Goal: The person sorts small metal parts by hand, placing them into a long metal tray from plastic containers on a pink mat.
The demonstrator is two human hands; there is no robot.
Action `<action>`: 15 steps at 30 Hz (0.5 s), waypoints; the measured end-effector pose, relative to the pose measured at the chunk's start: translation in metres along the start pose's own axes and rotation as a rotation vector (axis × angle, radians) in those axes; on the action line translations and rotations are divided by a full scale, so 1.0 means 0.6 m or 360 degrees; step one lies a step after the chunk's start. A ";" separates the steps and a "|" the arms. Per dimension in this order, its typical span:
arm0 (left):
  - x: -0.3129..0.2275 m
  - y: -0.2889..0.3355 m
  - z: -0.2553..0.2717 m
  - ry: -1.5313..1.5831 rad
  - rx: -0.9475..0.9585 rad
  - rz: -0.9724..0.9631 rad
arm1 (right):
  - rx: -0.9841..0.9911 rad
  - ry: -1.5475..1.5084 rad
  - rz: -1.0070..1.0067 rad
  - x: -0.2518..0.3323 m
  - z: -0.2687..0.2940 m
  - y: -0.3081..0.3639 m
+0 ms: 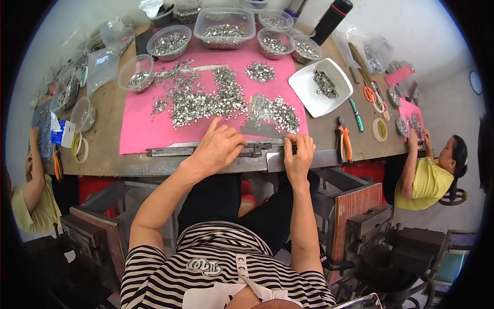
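The metal rail [172,152] lies along the near edge of the table [226,166], w/ a dark block [256,149] on it between the two hands. L hand [220,146] is draped over the rail, fingers bent and index stretched toward the far side; can't tell if it's gripping anything b/c the palm hides it. R hand [298,153] is at the rail's R end, thumb and index bent close to each other, but can't tell if they meet or have a tiny part btwn them. Just beyond: flat grey strips [265,130] on the pink mat [136,123], then loose pins [261,109] next to a big heap of shiny metal bits [206,107]. IMO main risk = a bump: rail's close to the edge, so an uneven push could tip or slide it, and small bits could drop off. L wrist could prob also sweep bits into the pins if it swings far, mixing them up. Farther R there's a white tray [307,97] w/ more bits, a green marker [356,115] and orange pliers [347,144] near the edge, so a stray elbow might knock those down too. Co-workers sit either side.
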State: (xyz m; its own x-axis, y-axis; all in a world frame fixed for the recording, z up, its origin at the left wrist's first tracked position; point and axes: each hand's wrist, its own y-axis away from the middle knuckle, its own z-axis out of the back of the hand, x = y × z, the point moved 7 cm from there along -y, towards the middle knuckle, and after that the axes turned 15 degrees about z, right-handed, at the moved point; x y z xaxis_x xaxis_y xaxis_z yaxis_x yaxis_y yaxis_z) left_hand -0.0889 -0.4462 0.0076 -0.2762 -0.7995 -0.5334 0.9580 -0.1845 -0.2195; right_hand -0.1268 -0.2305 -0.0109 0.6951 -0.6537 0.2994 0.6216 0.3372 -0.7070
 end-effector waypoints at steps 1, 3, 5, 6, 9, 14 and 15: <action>-0.003 -0.007 0.001 0.0047 -0.0046 0.0019 | -0.0005 0.0008 -0.0001 -0.001 0.000 0.000; -0.014 -0.027 -0.006 0.0099 -0.0091 0.0026 | -0.0009 0.0001 -0.0017 -0.002 0.000 0.000; -0.033 -0.059 -0.022 0.0187 -0.0165 -0.0054 | -0.0021 0.0016 -0.0005 0.000 0.000 -0.001; -0.036 -0.073 -0.038 0.0195 -0.0201 -0.0093 | -0.0040 -0.0009 -0.0017 0.000 0.000 0.000; -0.051 -0.118 -0.075 0.0082 -0.0095 -0.0158 | -0.0056 -0.0031 -0.0039 -0.003 0.000 0.005; -0.067 -0.143 -0.099 -0.0111 -0.0015 -0.0266 | -0.0052 -0.0026 -0.0063 -0.004 -0.002 0.008; -0.068 -0.143 -0.102 -0.0138 -0.0050 -0.0298 | -0.0053 -0.0025 -0.0071 -0.004 -0.001 0.008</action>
State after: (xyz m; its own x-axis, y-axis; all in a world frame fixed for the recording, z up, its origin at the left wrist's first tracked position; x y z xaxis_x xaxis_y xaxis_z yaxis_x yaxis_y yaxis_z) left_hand -0.1646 -0.3626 -0.0016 -0.4400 -0.7996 -0.4088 0.8875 -0.3176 -0.3339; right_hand -0.1258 -0.2281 -0.0154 0.6727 -0.6566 0.3411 0.6400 0.2851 -0.7135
